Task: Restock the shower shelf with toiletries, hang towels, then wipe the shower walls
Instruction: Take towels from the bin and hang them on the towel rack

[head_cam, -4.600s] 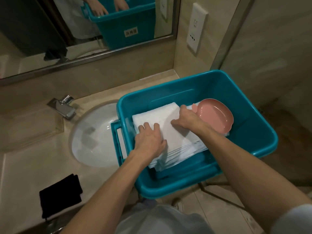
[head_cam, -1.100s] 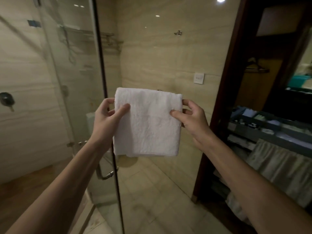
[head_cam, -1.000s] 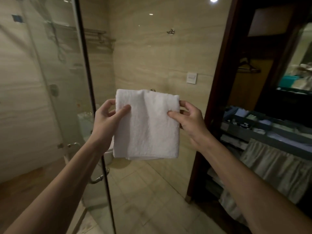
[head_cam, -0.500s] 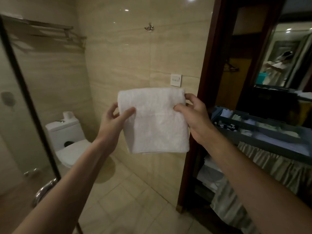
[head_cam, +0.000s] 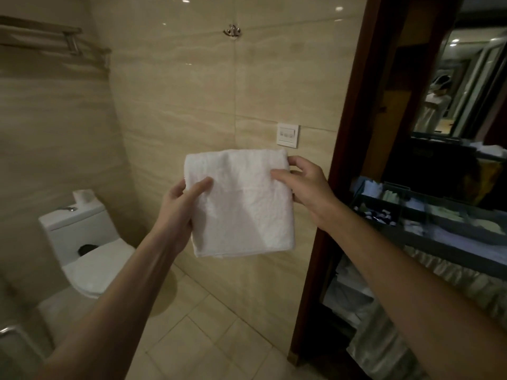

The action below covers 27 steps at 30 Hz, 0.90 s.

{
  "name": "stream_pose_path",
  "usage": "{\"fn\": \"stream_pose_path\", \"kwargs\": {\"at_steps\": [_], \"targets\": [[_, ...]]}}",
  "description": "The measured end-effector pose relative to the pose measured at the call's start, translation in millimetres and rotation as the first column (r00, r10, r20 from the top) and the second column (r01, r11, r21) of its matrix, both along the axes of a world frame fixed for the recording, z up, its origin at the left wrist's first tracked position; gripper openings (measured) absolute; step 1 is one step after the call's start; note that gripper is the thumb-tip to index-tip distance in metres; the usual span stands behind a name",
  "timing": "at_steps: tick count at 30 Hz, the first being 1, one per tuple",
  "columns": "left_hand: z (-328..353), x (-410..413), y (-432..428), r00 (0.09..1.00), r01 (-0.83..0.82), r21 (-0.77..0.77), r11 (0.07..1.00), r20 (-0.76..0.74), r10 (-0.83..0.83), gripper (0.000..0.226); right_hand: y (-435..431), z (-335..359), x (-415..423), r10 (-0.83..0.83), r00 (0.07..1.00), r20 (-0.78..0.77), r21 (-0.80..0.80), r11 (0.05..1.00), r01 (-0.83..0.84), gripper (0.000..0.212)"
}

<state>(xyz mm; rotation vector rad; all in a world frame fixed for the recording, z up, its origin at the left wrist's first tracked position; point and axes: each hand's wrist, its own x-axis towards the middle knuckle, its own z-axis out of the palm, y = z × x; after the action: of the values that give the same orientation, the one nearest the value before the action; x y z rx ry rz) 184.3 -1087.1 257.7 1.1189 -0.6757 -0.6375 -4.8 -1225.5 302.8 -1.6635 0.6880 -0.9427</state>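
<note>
So the person has a folded white towel [head_cam: 241, 207] held up in mid-air, center of the view, in front of the far wall and not touching it. It's a fluffy terry square, folded edge on top, with a plain woven band running across the middle. The left hand [head_cam: 178, 204] pinches the left edge, thumb on the front and fingers tucked behind. The right hand [head_cam: 307, 190] grips the top right corner the same way, thumb in front and fingers curled behind.

The only candidate for writing is the white switch plate [head_cam: 287, 135] just above the towel, and its marks are too blurry to read.

The far wall is glossy beige marble-look tile, with a small chrome double hook [head_cam: 232, 31] high up. A metal towel rack [head_cam: 55, 42] sits top left and a white ceramic toilet [head_cam: 82, 242] lower left. On the right, a dark wood door frame [head_cam: 354, 133], with a grey compartment tray [head_cam: 439, 215] of small packets beyond it.
</note>
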Motion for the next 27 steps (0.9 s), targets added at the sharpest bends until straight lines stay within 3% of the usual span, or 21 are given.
{"fn": "stream_pose_path", "kwargs": {"at_steps": [6, 12, 15, 19, 22, 27], "targets": [[1, 54, -53, 0.995, -0.09, 0.042, 0.995, 0.041, 0.088, 0.031, -68, -12, 65, 0.056, 0.997, 0.06, 0.005, 0.998, -0.056, 0.031], [10, 118, -110, 0.98, -0.181, 0.107, 0.978, -0.063, 0.188, 0.052, -145, -4, 143, 0.191, 0.979, 0.069, -0.062, 0.98, -0.187, 0.028], [17, 144, -126, 0.974, -0.206, 0.099, 0.974, -0.07, 0.214, 0.044, -180, -2, 188, 0.248, 0.966, 0.077, -0.05, 0.968, -0.244, 0.03], [24, 182, -134, 0.951, -0.239, 0.057, 0.969, -0.186, 0.246, 0.047, -207, -12, 256, 0.294, 0.95, 0.103, 0.028, 0.954, -0.298, 0.024], [22, 222, -134, 0.921, -0.356, 0.112, 0.928, -0.127, 0.369, 0.032, -213, -21, 308, 0.366, 0.923, 0.117, 0.081, 0.923, -0.376, 0.018], [8, 295, -119, 0.889, -0.426, 0.136, 0.895, -0.122, 0.441, 0.026, -207, -28, 397, 0.474, 0.877, 0.081, 0.02, 0.879, -0.477, 0.031]]}}
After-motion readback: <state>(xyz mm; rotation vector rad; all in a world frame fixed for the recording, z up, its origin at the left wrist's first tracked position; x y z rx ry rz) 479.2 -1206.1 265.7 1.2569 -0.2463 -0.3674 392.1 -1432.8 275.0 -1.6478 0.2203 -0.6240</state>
